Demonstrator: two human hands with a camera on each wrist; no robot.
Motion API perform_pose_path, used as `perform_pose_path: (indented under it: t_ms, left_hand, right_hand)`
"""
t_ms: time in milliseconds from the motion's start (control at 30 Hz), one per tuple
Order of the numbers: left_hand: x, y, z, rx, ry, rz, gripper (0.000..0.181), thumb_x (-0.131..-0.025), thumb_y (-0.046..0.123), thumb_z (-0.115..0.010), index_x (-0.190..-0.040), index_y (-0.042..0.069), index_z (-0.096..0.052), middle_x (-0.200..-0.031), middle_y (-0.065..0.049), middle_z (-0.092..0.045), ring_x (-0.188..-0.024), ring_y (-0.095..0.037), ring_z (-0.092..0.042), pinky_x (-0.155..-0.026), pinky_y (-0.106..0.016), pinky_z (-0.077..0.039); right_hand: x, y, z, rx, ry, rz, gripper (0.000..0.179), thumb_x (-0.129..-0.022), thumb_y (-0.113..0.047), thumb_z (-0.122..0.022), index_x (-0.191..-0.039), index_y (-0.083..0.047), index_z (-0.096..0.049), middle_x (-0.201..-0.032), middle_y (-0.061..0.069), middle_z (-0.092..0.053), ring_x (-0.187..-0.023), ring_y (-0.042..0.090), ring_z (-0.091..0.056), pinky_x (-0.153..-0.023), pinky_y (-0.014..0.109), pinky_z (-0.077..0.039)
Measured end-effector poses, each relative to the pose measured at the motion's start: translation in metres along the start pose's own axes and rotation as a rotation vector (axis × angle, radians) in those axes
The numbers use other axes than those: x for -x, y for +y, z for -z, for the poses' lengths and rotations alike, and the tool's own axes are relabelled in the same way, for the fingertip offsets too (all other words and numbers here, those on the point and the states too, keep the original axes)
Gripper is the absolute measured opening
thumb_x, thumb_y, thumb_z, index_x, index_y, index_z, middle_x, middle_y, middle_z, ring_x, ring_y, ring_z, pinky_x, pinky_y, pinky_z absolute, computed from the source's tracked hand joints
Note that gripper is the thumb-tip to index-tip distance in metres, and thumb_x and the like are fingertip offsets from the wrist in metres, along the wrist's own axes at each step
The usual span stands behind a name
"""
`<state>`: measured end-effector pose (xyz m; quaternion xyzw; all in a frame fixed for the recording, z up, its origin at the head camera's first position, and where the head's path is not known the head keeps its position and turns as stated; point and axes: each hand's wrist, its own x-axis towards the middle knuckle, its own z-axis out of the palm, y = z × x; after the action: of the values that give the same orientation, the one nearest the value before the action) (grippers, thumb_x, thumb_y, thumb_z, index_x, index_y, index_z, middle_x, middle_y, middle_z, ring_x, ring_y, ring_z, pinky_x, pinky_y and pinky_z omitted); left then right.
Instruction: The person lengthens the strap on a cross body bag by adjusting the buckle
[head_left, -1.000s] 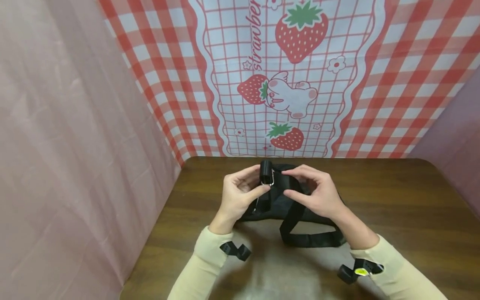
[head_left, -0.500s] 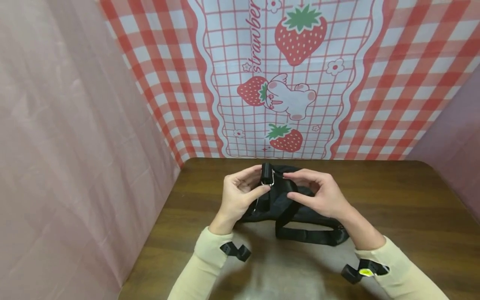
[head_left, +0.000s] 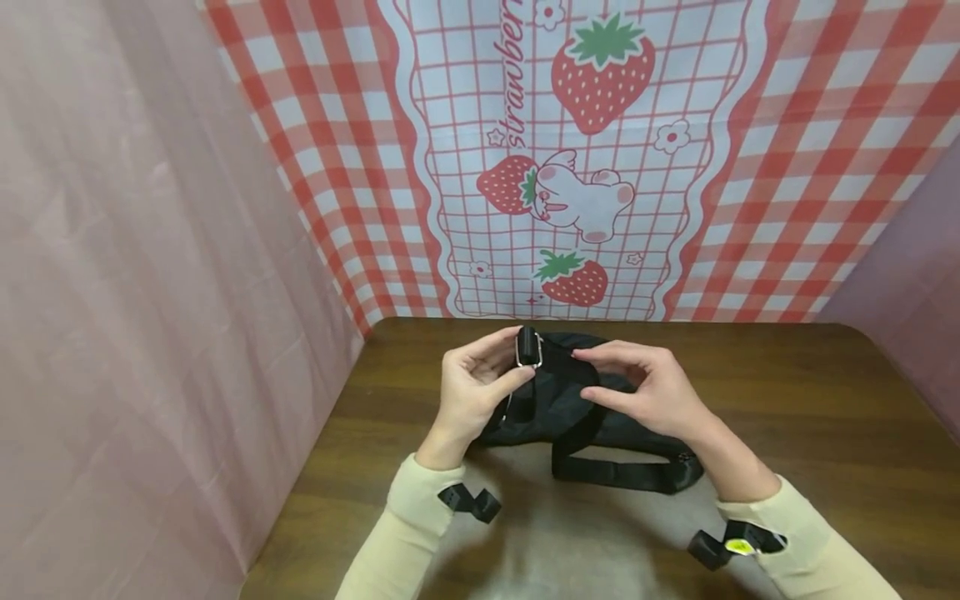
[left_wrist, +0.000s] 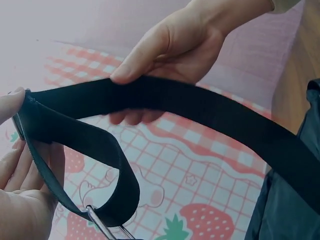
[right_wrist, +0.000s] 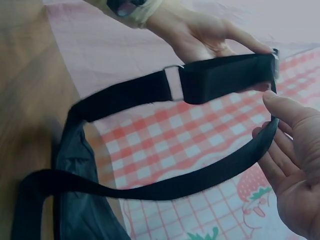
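In the head view, my left hand [head_left: 472,392] pinches the black webbing strap [left_wrist: 220,110] at its metal slider buckle [head_left: 539,352], thumb in front and fingers behind. My right hand [head_left: 654,387] holds the same strap a short way to the right, between thumb and fingers. In the left wrist view a loop of strap hangs from the buckle and runs through a metal ring [left_wrist: 100,222]. Below the hands lies the black bag [head_left: 562,412] to which the strap belongs. The hands partly cover the strap in the head view.
The bag lies on a brown wooden table [head_left: 810,417]. A loose loop of strap [head_left: 615,473] trails at its front. Behind stands a red checked strawberry cloth [head_left: 465,208]; a pink curtain [head_left: 150,292] hangs at the left.
My right hand has slid slightly to the right, widening the gap between the hands. The buckle in my left hand has turned a little and moved slightly left. The trailing strap loop has shifted.
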<state>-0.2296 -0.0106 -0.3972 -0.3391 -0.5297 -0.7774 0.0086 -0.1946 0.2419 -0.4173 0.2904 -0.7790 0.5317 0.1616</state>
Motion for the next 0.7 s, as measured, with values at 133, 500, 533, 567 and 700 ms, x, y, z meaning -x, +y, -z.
perform_pose_path:
  t_ms: [133, 500, 533, 567, 700]
  left_hand:
    - [0.0, 0.001, 0.004, -0.021, 0.02, -0.005, 0.059, -0.081, 0.004, -0.081, -0.125, -0.025, -0.053, -0.112, 0.006, -0.076, -0.106, -0.009, -0.072, -0.093, -0.025, -0.06]
    - [-0.002, 0.017, 0.031, -0.345, -0.102, 0.06, 0.041, -0.081, 0.001, -0.08, -0.121, -0.002, -0.069, -0.117, -0.029, -0.07, -0.1, -0.006, -0.071, -0.089, -0.027, -0.062]
    - [-0.002, 0.021, 0.037, -0.374, -0.115, 0.064, 0.04, -0.081, 0.001, -0.079, -0.12, -0.002, -0.07, -0.117, -0.028, -0.07, -0.101, -0.006, -0.071, -0.09, -0.026, -0.061]
    - [-0.002, 0.024, 0.044, -0.403, -0.126, 0.069, 0.04, -0.082, 0.001, -0.079, -0.12, -0.001, -0.07, -0.117, -0.026, -0.071, -0.102, -0.005, -0.071, -0.091, -0.026, -0.061]
    - [0.003, 0.039, 0.07, -0.572, -0.183, 0.082, 0.038, -0.083, 0.006, -0.08, -0.119, 0.004, -0.072, -0.118, -0.016, -0.073, -0.1, -0.005, -0.07, -0.085, -0.02, -0.06]
  right_hand:
    - [0.005, 0.0, 0.011, 0.075, 0.042, -0.031, 0.049, -0.074, 0.001, -0.084, -0.12, -0.011, -0.072, -0.118, 0.0, -0.074, -0.107, 0.0, -0.067, -0.088, 0.013, -0.058]
    - [0.013, -0.001, 0.054, 0.297, -0.352, -0.174, 0.037, -0.087, -0.031, -0.078, -0.12, -0.032, -0.063, -0.091, -0.014, -0.068, -0.069, 0.0, -0.056, -0.058, 0.019, -0.047]
    - [0.015, 0.0, 0.062, 0.295, -0.388, -0.174, 0.031, -0.088, -0.031, -0.077, -0.116, -0.031, -0.064, -0.087, -0.014, -0.068, -0.066, 0.0, -0.054, -0.057, 0.019, -0.046]
    - [0.018, 0.001, 0.07, 0.285, -0.415, -0.175, 0.026, -0.089, -0.029, -0.076, -0.111, -0.03, -0.064, -0.083, -0.013, -0.067, -0.062, 0.0, -0.054, -0.055, 0.019, -0.046]
    - [0.031, 0.0, 0.104, 0.261, -0.412, -0.183, 0.012, -0.092, -0.015, -0.072, -0.092, -0.025, -0.065, -0.07, -0.011, -0.059, -0.058, 0.001, -0.05, -0.053, 0.019, -0.043]
